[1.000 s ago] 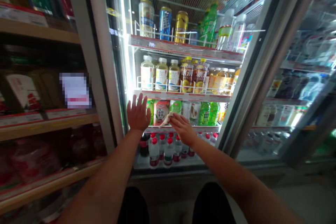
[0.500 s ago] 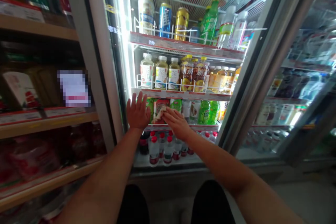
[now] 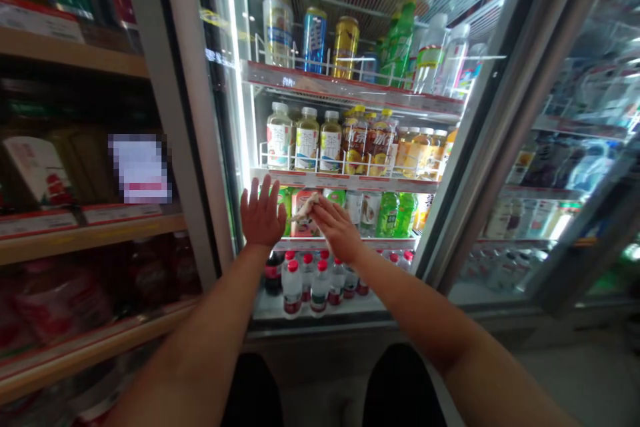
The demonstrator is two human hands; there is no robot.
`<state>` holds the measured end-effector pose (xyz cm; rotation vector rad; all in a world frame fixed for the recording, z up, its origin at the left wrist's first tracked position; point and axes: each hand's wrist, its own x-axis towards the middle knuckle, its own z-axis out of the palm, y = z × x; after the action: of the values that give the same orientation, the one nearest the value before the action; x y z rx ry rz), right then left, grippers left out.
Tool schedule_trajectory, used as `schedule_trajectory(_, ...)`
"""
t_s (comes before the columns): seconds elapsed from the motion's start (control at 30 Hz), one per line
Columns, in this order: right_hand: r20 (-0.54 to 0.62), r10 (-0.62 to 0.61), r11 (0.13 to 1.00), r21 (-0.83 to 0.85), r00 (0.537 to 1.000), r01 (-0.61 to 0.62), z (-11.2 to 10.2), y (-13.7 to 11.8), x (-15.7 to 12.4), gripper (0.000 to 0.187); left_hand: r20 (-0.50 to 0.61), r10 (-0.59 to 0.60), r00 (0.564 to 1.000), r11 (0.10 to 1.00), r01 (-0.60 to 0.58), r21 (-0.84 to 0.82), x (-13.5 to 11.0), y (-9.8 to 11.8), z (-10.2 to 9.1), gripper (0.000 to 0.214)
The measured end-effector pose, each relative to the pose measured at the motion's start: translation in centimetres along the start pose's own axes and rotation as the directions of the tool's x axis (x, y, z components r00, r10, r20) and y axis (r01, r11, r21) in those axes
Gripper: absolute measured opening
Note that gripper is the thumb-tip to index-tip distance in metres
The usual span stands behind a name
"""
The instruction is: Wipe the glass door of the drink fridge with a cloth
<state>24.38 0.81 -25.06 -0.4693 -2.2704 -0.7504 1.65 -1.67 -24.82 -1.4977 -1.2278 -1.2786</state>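
Note:
My left hand (image 3: 263, 215) lies flat on the glass door (image 3: 227, 113) of a lit drinks fridge, its fingers stretched upward and holding nothing. To its right, my right hand (image 3: 337, 223) presses a crumpled pale cloth (image 3: 306, 207) against the same glass, the fingers together and pointing up and left. Part of the cloth is hidden under the fingers. Behind the glass, a red pack (image 3: 300, 227) and green bottles (image 3: 390, 213) stand on the shelf level with my hands.
Several tea bottles (image 3: 307, 140) stand one shelf up, with cans (image 3: 315, 40) above them. Red-capped water bottles (image 3: 320, 287) fill the bottom. A metal door frame (image 3: 505, 127) runs along the right. Wooden shelves (image 3: 100, 233) with bottles are close on the left.
My right hand and the cloth have shifted very slightly up on the glass, and the hand has tilted more upright. My left hand stays in place.

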Motion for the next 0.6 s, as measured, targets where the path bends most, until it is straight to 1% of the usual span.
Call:
schedule_trajectory(0.07,-0.016,0.024,1.0,-0.011,1.0,-0.024,0.1,0.1,-0.4,0.054,0.002,0.005,1.0,1.0,-0.005,0.0,0.0,0.0,0.0,0.055)
schedule_trajectory(0.17,-0.007,-0.035,0.999,-0.008,0.999,0.035,0.1,0.0,-0.5,0.052,-0.011,0.013,1.0,1.0,-0.014,-0.015,0.0,0.0,0.0,0.055)
schedule_trajectory(0.23,-0.024,-0.04,0.999,-0.005,0.999,0.04,-0.1,0.2,-0.2,0.051,-0.017,0.019,1.0,0.999,-0.02,-0.025,0.0,0.0,0.0,0.056)
schedule_trajectory(0.33,-0.098,0.035,0.999,-0.008,0.995,-0.036,-0.5,0.7,0.3,0.051,-0.015,0.025,1.0,1.0,-0.025,0.007,0.0,0.0,-0.1,0.058)
schedule_trajectory(0.4,-0.143,0.064,0.998,-0.009,0.988,-0.066,-0.5,1.1,0.1,0.052,-0.017,0.03,0.999,0.999,-0.03,0.024,0.0,0.0,-0.1,0.058)
schedule_trajectory(0.47,-0.147,0.047,0.999,-0.009,0.988,-0.049,-0.3,1.4,-0.7,0.053,-0.016,0.026,1.0,1.0,-0.025,0.014,0.0,0.0,0.0,0.059)
schedule_trajectory(0.6,-0.087,-0.044,0.999,-0.028,0.995,0.042,-0.3,2.0,-2.5,0.054,0.018,-0.004,1.0,0.999,0.005,-0.033,0.0,-0.1,0.0,0.059)
